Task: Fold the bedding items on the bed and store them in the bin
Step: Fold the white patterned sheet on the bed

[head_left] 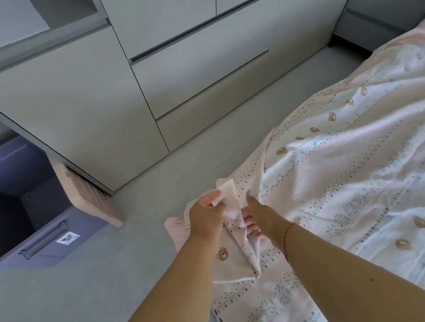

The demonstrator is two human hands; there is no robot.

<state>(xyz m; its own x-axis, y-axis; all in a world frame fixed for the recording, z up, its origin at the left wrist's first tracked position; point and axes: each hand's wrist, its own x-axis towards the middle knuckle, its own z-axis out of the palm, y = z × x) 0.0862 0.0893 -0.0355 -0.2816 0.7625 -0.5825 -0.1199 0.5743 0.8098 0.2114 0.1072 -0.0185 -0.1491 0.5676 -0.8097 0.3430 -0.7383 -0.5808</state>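
Here both hands, left hand (207, 217) & right hand (257, 216), grip the bedding (235, 239) corner (rt fingertips hidden).

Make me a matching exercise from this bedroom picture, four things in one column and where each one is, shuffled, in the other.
Things:
1. left hand
2. purple bin
3. bracelet
4. pink slatted board

Places:
A. on the right wrist
B. leaning against the cabinet
C. gripping the corner of the bear-print sheet
D. on the floor at far left, open

Pairs: 1-C, 2-D, 3-A, 4-B
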